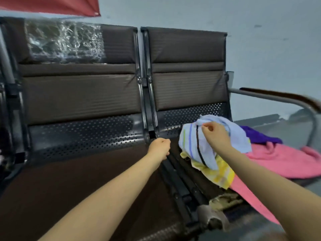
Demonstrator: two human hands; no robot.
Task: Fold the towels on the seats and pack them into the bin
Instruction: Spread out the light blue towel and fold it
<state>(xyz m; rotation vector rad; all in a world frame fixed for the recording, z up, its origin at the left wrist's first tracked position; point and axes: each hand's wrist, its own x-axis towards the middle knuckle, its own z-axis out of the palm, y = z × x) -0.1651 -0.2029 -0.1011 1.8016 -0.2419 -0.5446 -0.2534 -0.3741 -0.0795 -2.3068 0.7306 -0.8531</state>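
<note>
A heap of towels lies on the right-hand seat [194, 181]. My right hand [215, 136] pinches the top of a light blue striped towel [196, 145] and holds it lifted above the heap. Under it lie a yellow striped towel [217, 174], a large pink towel [284, 162] and a purple towel [260, 136] at the back. My left hand [159, 148] hovers with curled fingers over the gap between the two seats and holds nothing. No bin is in view.
The brown left seat [78, 180] has nothing on it. Plastic wrap [64, 42] covers part of its backrest. A metal armrest [284, 100] curves along the right side. A pale wall stands behind the bench.
</note>
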